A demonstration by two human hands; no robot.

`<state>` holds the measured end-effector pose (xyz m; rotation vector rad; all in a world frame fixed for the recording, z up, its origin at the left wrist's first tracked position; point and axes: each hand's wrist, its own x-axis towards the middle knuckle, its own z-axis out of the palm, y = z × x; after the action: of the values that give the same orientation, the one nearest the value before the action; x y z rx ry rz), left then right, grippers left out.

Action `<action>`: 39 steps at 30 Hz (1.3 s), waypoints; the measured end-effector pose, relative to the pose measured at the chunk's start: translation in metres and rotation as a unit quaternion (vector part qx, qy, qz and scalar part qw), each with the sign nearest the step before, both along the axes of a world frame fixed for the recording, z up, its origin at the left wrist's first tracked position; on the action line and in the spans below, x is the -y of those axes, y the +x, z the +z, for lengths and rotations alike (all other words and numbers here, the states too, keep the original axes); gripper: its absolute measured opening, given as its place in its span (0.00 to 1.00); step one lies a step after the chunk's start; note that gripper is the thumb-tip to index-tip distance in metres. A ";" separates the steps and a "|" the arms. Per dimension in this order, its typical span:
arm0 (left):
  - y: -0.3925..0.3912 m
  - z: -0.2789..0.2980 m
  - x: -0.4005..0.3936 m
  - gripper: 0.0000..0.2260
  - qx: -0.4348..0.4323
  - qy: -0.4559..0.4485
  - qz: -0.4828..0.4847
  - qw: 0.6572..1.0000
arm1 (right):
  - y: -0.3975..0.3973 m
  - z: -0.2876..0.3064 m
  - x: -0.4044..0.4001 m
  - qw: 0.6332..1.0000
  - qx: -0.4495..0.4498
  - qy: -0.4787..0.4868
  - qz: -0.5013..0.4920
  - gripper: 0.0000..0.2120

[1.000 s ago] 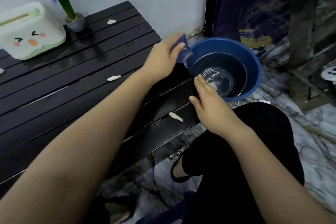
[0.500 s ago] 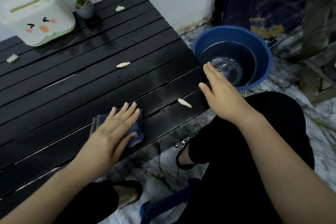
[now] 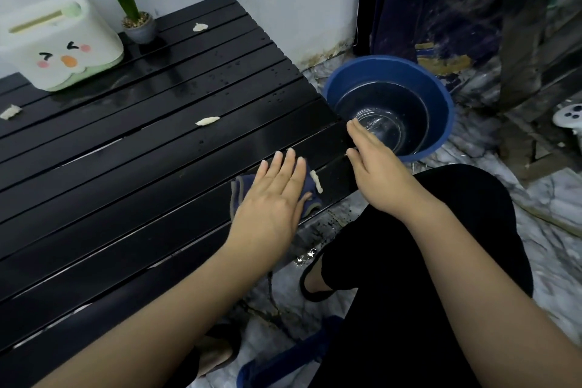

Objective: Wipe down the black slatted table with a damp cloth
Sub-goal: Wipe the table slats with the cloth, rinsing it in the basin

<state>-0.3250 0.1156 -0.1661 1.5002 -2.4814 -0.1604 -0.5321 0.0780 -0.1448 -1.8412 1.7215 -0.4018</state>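
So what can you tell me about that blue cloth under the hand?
The cloth is dark blue with a paler stitched edge, soft and rumpled, and looks like a small rag. It lies flat near the front right corner of the black slatted table. The left hand presses on it with fingers spread, hiding most of it; only its left and right edges show. A pale scrap lies at its right edge. Whether it is damp, I cannot tell.

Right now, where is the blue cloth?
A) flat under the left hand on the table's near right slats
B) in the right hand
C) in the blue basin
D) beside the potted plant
A: the left hand presses the blue cloth flat on the black slatted table.
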 end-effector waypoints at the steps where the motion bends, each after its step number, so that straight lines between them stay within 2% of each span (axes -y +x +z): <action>1: -0.007 -0.002 0.001 0.24 0.001 0.001 0.014 1.000 | 0.000 0.000 -0.001 1.000 0.002 -0.001 -0.004 0.25; 5: -0.037 -0.006 0.013 0.24 0.009 0.004 0.074 0.997 | -0.001 -0.004 -0.002 1.000 0.016 -0.009 -0.022 0.20; 9: -0.072 -0.003 0.051 0.24 -0.012 0.039 0.091 0.995 | -0.003 -0.010 -0.001 0.997 0.021 0.021 -0.069 0.16; 13: -0.111 -0.002 0.121 0.23 -0.032 0.047 0.075 0.996 | -0.003 -0.013 -0.002 0.996 0.030 0.026 -0.084 0.19; 17: -0.116 0.015 0.155 0.18 -0.124 0.081 0.049 0.988 | -0.003 -0.014 -0.004 0.995 0.033 0.042 -0.082 0.19; 20: -0.086 0.033 0.151 0.18 -0.179 0.068 0.074 0.979 | -0.003 -0.011 -0.004 0.997 0.018 0.014 -0.067 0.17; 24: 0.001 0.045 0.133 0.20 -0.188 0.037 0.139 0.971 | 0.004 -0.006 0.000 0.999 -0.015 -0.022 -0.040 0.19; 27: 0.089 0.038 0.109 0.21 -0.176 0.029 0.203 0.963 | 0.011 -0.003 0.004 0.998 -0.042 -0.029 -0.033 0.25; 31: 0.181 0.022 0.066 0.21 -0.127 0.049 0.266 0.954 | 0.016 -0.003 0.009 0.997 -0.060 -0.041 -0.039 0.25; 34: 0.201 0.010 0.054 0.21 -0.086 0.062 0.255 0.961 | 0.019 -0.004 0.011 0.996 -0.073 -0.042 -0.041 0.25; 39: 0.161 0.004 0.081 0.21 -0.067 0.053 0.207 0.975 | 0.022 -0.002 0.012 0.995 -0.082 -0.045 -0.042 0.23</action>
<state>-0.1641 0.0341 -0.1617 1.9412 -2.0321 -0.3096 -0.5105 0.0660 -0.1471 -1.9168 1.9248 -0.3748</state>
